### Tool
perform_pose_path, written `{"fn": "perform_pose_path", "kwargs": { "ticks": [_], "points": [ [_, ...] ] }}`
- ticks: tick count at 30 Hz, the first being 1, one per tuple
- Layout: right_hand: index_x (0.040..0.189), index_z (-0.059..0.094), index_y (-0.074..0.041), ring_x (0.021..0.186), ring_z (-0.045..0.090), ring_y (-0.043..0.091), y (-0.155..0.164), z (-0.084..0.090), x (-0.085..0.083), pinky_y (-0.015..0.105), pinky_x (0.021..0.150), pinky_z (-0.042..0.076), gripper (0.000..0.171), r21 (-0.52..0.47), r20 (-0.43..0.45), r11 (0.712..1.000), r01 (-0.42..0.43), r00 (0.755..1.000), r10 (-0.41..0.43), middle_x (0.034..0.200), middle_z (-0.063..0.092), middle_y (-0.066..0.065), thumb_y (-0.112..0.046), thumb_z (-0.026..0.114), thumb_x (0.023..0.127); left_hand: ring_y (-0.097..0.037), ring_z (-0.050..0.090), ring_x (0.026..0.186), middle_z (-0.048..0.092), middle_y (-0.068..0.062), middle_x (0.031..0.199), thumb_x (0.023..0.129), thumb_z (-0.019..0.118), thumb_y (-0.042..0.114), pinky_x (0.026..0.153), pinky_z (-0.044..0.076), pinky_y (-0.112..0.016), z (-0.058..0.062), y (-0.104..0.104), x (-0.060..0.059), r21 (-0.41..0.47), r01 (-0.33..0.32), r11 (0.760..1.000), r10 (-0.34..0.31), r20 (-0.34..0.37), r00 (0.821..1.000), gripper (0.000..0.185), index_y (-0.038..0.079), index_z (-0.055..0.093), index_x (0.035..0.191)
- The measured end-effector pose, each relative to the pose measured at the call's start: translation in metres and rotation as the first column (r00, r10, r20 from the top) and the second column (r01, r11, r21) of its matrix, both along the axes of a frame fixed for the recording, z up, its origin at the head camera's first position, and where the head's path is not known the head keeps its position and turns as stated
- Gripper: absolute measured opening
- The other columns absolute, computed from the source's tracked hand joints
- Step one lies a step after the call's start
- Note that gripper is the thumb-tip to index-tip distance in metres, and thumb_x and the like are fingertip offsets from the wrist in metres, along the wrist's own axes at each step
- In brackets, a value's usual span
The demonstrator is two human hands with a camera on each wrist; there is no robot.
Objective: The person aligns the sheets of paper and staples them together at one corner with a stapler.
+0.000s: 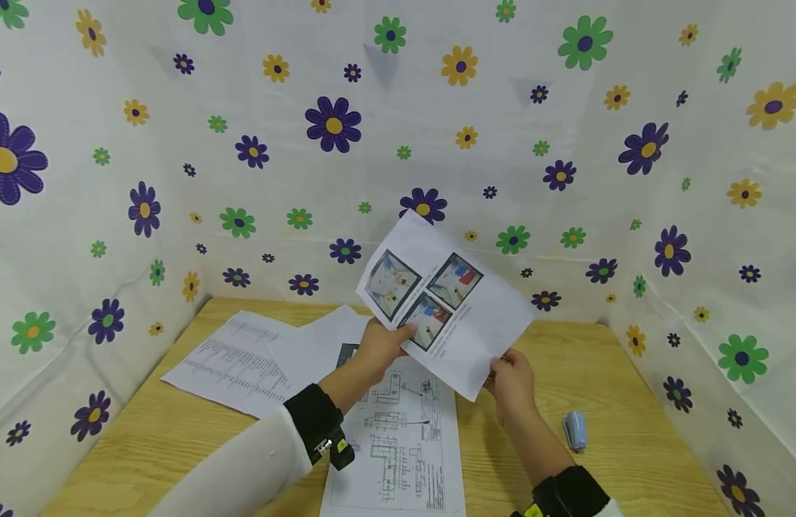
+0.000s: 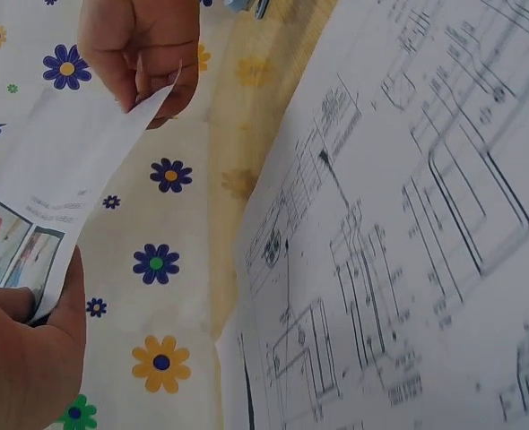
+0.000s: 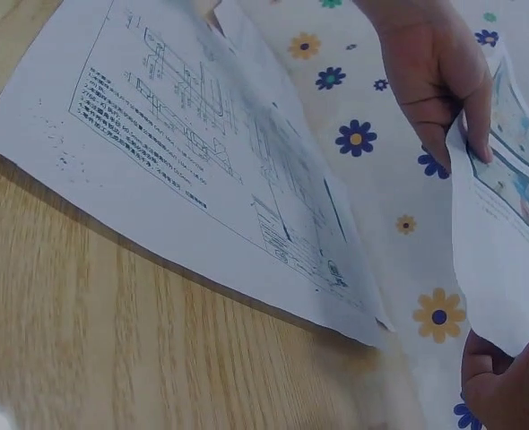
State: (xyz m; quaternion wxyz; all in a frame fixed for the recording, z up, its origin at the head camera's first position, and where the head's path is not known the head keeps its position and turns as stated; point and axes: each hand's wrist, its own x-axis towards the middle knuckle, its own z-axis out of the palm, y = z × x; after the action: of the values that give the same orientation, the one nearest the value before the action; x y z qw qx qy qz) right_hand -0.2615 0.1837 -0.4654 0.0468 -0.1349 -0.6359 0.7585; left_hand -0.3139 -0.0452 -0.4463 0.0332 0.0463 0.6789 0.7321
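A white sheet with three printed photos (image 1: 446, 305) is held up above the wooden table (image 1: 604, 373). My left hand (image 1: 381, 345) pinches its left edge beside the lowest photo. My right hand (image 1: 510, 377) pinches its lower right corner. In the left wrist view the photo sheet (image 2: 58, 193) runs from my left hand (image 2: 27, 354) up to my right hand (image 2: 143, 49). The right wrist view has the sheet (image 3: 502, 242) between my left hand (image 3: 439, 76) and my right hand (image 3: 507, 376). Flat under both hands lies a sheet of line drawings (image 1: 400, 438).
More printed sheets (image 1: 242, 362) lie on the table at the left, partly overlapped. A small light-blue stapler (image 1: 575, 429) sits to the right of my right wrist. Flowered cloth (image 1: 333, 126) walls the table at the back and both sides.
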Motion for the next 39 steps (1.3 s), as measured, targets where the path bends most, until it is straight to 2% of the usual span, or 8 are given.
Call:
{"fn": "perform_pose_path", "kwargs": {
  "ticks": [3,6,12,16,22,27,32,39],
  "points": [
    [0.148,0.035,0.004,0.095,0.064,0.021,0.003,0.002,-0.001,0.033,0.082,0.057,0.044,-0.019,-0.007,1.0,0.013,1.0,-0.013,0.127,0.055,0.02,-0.007,0.044,0.105,-0.037,0.07,0.113,0.067,-0.02,0.128,0.1,0.064,0.008,0.089,0.06,-0.044,0.0,-0.015,-0.001,-0.057,-0.008,0.998,0.008,0.014,1.0,0.036,0.001,0.057,0.135],
    [0.15,0.034,0.002,0.088,0.066,0.017,0.013,0.009,-0.005,0.029,0.078,0.058,0.048,-0.02,-0.019,1.0,0.022,1.0,-0.022,0.129,0.054,0.019,-0.013,0.047,0.106,-0.037,0.07,0.112,0.067,-0.02,0.128,0.099,0.065,0.009,0.09,0.059,-0.046,0.0,-0.033,-0.002,-0.13,0.015,0.991,-0.01,0.037,0.999,0.04,0.001,0.056,0.137],
    [0.155,0.035,-0.006,0.107,0.068,0.02,0.035,0.025,-0.014,0.026,0.086,0.058,0.057,0.1,0.01,0.991,-0.092,0.996,0.091,0.147,0.052,0.019,-0.035,0.049,0.109,-0.034,0.073,0.103,0.07,-0.018,0.121,0.096,0.069,0.012,0.091,0.058,-0.051,0.005,-0.068,-0.003,-0.256,0.143,0.956,-0.111,0.138,0.984,0.042,0.003,0.056,0.135],
    [0.153,0.04,-0.007,0.116,0.067,0.03,0.033,0.031,-0.016,0.034,0.091,0.058,0.059,0.206,0.038,0.952,-0.226,0.974,0.222,0.145,0.056,0.018,-0.043,0.051,0.107,-0.029,0.074,0.099,0.072,-0.013,0.117,0.094,0.072,0.014,0.092,0.057,-0.051,0.01,-0.082,0.002,-0.321,0.239,0.916,-0.182,0.2,0.963,0.047,0.007,0.054,0.137],
    [0.141,0.055,-0.004,0.101,0.067,0.023,0.012,0.03,-0.013,0.035,0.087,0.058,0.049,0.306,0.061,0.893,-0.33,0.943,0.327,0.13,0.063,0.017,-0.034,0.061,0.104,-0.029,0.073,0.101,0.072,-0.011,0.115,0.092,0.075,0.012,0.092,0.058,-0.051,0.017,-0.087,0.014,-0.328,0.321,0.888,-0.255,0.229,0.939,0.055,0.007,0.051,0.14],
    [0.123,0.063,0.0,0.092,0.067,0.021,-0.003,0.026,-0.007,0.032,0.08,0.058,0.028,0.343,0.086,0.886,-0.312,0.95,0.301,0.113,0.068,0.014,-0.019,0.064,0.102,-0.028,0.074,0.097,0.074,-0.01,0.111,0.093,0.075,0.013,0.091,0.058,-0.049,0.018,-0.088,0.02,-0.345,0.327,0.88,-0.258,0.232,0.938,0.049,0.004,0.055,0.137],
    [0.118,0.064,0.0,0.083,0.067,0.022,-0.01,0.022,-0.001,0.032,0.072,0.058,0.023,0.366,0.102,0.874,-0.321,0.947,0.306,0.104,0.07,0.013,-0.016,0.064,0.101,-0.028,0.075,0.096,0.075,-0.012,0.113,0.098,0.068,0.013,0.088,0.06,-0.047,0.017,-0.098,0.024,-0.323,0.325,0.889,-0.27,0.204,0.941,0.041,0.003,0.058,0.136],
    [0.116,0.064,0.001,0.077,0.068,0.023,-0.015,0.021,0.009,0.034,0.068,0.06,0.022,0.399,0.131,0.846,-0.354,0.935,0.33,0.098,0.072,0.013,-0.014,0.066,0.099,-0.025,0.075,0.09,0.073,-0.01,0.108,0.098,0.069,0.016,0.08,0.062,-0.043,0.016,-0.106,0.039,-0.393,0.208,0.896,-0.145,0.182,0.972,0.039,0.001,0.057,0.133]
  ]
}}
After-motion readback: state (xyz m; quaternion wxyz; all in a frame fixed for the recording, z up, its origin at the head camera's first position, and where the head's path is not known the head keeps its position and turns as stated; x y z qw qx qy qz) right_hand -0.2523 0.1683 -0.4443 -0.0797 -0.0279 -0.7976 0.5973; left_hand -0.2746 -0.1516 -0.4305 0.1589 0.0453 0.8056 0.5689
